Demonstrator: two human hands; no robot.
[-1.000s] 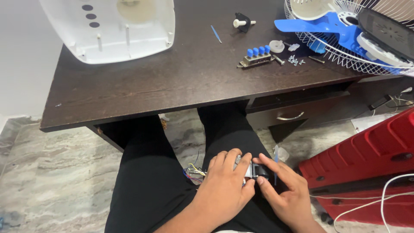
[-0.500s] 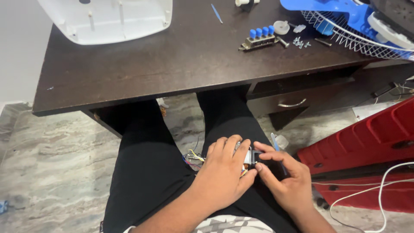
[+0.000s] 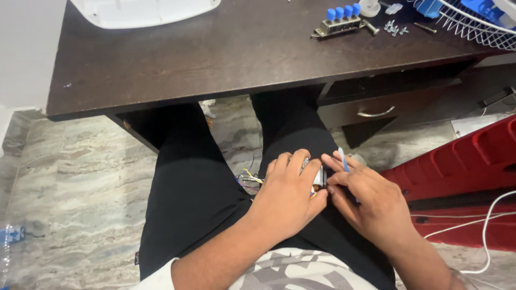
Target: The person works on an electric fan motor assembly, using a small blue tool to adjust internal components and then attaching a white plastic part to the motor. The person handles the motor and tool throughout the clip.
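I see both hands down on my lap, on the right thigh, below the front edge of the desk (image 3: 226,59). My left hand (image 3: 287,196) lies over a small metal part (image 3: 321,176), fingers curled down around it so that most of the part is hidden; only a silvery bit shows between the two hands. A bunch of thin coloured wires (image 3: 248,180) comes out from under this hand on its left side and lies on the black trousers. My right hand (image 3: 368,201) is just beside the left, touching the part with its fingertips; the fingers are closed on a thin blue tool (image 3: 343,161) whose tip points up and away from me. I cannot tell what sort of tool it is.

On the desk, near the back right corner, sits a switch block (image 3: 338,21) with a row of blue buttons, and a few loose screws (image 3: 392,27) lie just right of it. A white wire grille (image 3: 473,24) overhangs the right corner. A white plastic housing (image 3: 145,9) lies at the back edge, left of middle. A red crate (image 3: 462,166) stands on the floor to my right, with a white cable (image 3: 484,225) lying across it.
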